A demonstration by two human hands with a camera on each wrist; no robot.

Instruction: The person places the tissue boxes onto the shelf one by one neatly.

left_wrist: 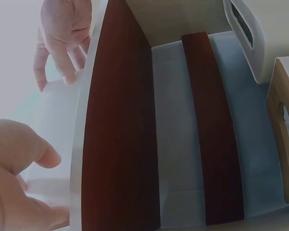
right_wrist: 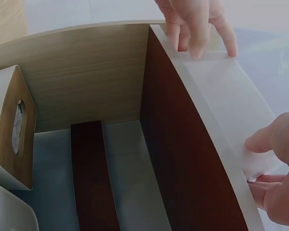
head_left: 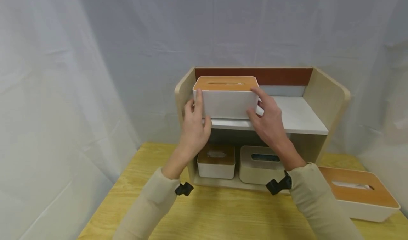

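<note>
A white tissue box [head_left: 227,104] with a wood-coloured lid sits over the left part of the upper shelf [head_left: 306,116], at its front edge. My left hand [head_left: 195,128] grips its left end, one finger up along the front corner and the thumb low by the front face. On the right end my right hand [head_left: 269,121] holds it, a fingertip at the lid's corner and the thumb against the front. Both wrist views show the box's pale side [left_wrist: 55,108] between the two hands, above the shelf's edge. The far fingers are partly hidden.
Under the shelf stand a smaller wood-lidded tissue box [head_left: 216,171] and a beige tissue box [head_left: 255,172]. Another wood-lidded tissue box [head_left: 366,208] lies right of the shelf unit on the wooden table [head_left: 216,215]. Side panels [head_left: 333,94] flank the upper shelf.
</note>
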